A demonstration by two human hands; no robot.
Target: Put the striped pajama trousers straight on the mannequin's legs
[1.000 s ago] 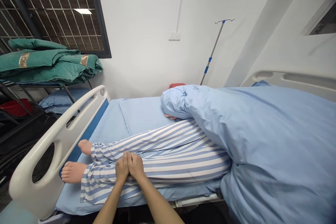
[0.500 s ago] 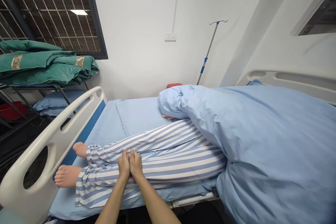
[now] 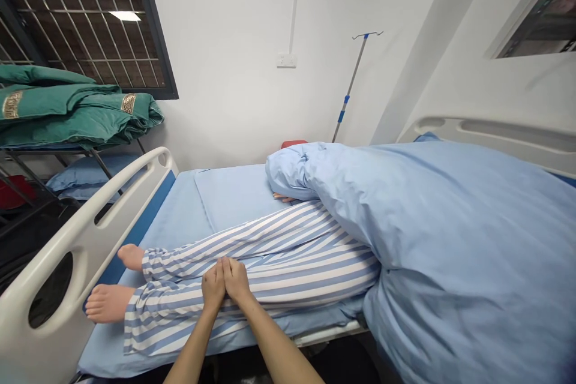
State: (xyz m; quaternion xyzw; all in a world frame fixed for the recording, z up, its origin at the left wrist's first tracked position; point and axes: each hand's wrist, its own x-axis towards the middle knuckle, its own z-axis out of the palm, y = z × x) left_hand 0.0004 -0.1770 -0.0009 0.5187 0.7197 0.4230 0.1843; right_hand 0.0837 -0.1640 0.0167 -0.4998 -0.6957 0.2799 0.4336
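Observation:
My left hand [image 3: 213, 285] and my right hand [image 3: 236, 279] are side by side with their thumb sides touching. Both are closed with the fingers curled in, and nothing shows in either one; the palms are hidden. They are over the near shin of blue-and-white striped trousers [image 3: 310, 273]; whether they press on the cloth I cannot tell. The trousers are on a figure lying on its back, with bare feet [image 3: 110, 303] at the left. A light blue quilt [image 3: 450, 222] covers the upper body. Part of the figure's hand [image 3: 282, 197] shows under the quilt's edge.
The bed has a white footboard [image 3: 85, 234] at the left and a headboard [image 3: 504, 138] at the right. An IV pole [image 3: 348, 93] stands by the wall. Folded green quilts [image 3: 81, 114] lie on a rack at the left. Something red [image 3: 293, 144] shows behind the bed.
My hands have drawn closer together, and the gap between them has narrowed. The view has shifted slightly to the right. The figure and quilt look unchanged.

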